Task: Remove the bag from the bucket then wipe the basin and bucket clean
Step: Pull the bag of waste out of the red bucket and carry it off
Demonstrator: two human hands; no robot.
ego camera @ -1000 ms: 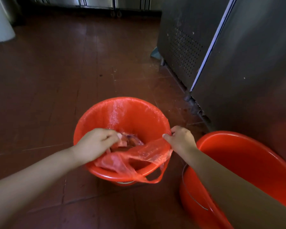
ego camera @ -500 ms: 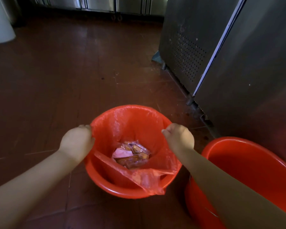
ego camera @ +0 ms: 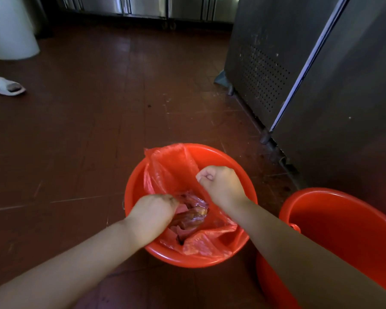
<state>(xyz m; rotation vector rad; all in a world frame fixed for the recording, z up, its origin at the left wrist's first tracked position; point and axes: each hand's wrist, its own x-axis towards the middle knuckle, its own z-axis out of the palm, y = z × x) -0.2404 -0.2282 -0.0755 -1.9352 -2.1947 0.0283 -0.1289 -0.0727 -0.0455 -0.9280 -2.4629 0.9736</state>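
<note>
A red bucket (ego camera: 230,157) stands on the floor in front of me, lined with a thin red plastic bag (ego camera: 172,166) that holds crumpled wrappers (ego camera: 192,216). My left hand (ego camera: 153,216) is closed on the bag's near left edge, inside the bucket's mouth. My right hand (ego camera: 221,185) is fisted on the bag's right edge, pulled in over the middle of the bucket. The bag's far corner sticks up above the rim. A larger red basin (ego camera: 348,228) sits on the floor to the right, partly behind my right forearm.
A tall steel cabinet (ego camera: 321,74) stands close on the right, its feet near the bucket. Another person's foot in a white slipper (ego camera: 5,86) is at the far left, beside a white cylinder (ego camera: 9,30). Brown tiled floor (ego camera: 87,130) stretches ahead and left.
Both hands have moved inward from the bucket's rim, gathering the bag's edges toward the middle. The camera has lifted back, and a slippered foot has come into view at left.
</note>
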